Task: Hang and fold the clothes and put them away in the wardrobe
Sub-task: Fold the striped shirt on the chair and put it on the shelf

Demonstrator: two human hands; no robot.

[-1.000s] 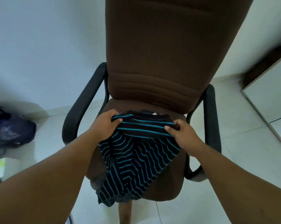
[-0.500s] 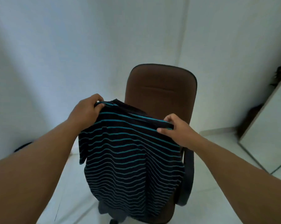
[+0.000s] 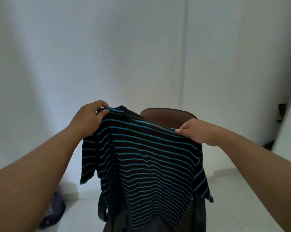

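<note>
A black T-shirt with thin teal stripes (image 3: 141, 158) hangs in the air in front of me, spread out by its shoulders. My left hand (image 3: 89, 118) pinches the left shoulder seam and my right hand (image 3: 195, 131) pinches the right one. Both short sleeves dangle at the sides and the hem droops over the seat of the brown office chair (image 3: 166, 117) behind it. No wardrobe or hanger is in view.
The chair's black armrests (image 3: 101, 210) show beside the shirt's lower part. A dark blue bag (image 3: 53, 210) lies on the white tiled floor at lower left. A white panel edge (image 3: 290, 114) stands at the far right, with white walls behind.
Both hands have lifted the shirt from the chair seat up to chest height, and it has unfolded to hang open. My view has tilted up from the seat toward the wall.
</note>
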